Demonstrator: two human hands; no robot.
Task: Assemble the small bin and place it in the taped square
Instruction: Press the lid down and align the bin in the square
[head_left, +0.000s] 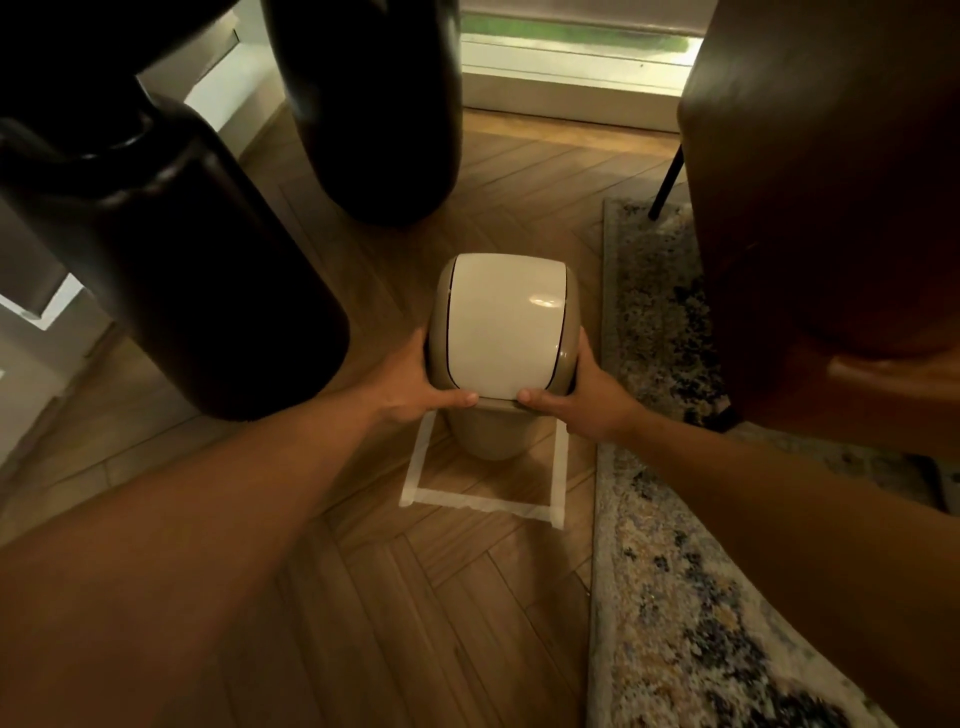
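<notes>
In taped square (480, 501) — lidded bin (501, 332)

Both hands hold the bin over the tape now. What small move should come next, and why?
Probably let go. The small bin looks assembled, lid on, with its base inside the taped square, apparently on the floor. The left hand and right hand grip the lid's sides, so releasing gently should finish placement.

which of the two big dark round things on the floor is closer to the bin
The far one, standing just beyond the bin. The other dark one sits off to the left, nearer the camera and beside the left hand.
</notes>
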